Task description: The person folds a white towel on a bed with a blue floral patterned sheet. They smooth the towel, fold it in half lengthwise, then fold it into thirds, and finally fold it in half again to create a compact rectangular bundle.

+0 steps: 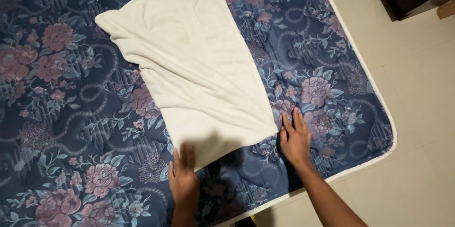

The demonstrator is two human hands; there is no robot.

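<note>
Now press both flat, released hands, left hand [184,182] and right hand [295,139], along the cream towel [199,70] edge, smoothing outward evenly.

Mattress [71,113] bare around towel [189,65]; nothing blocking.

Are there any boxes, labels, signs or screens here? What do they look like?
None in view: no package, label, sign or screen.
Only a cream towel lying on a flowered dark blue mattress, with the left hand and right hand at the towel's near edge.
</note>
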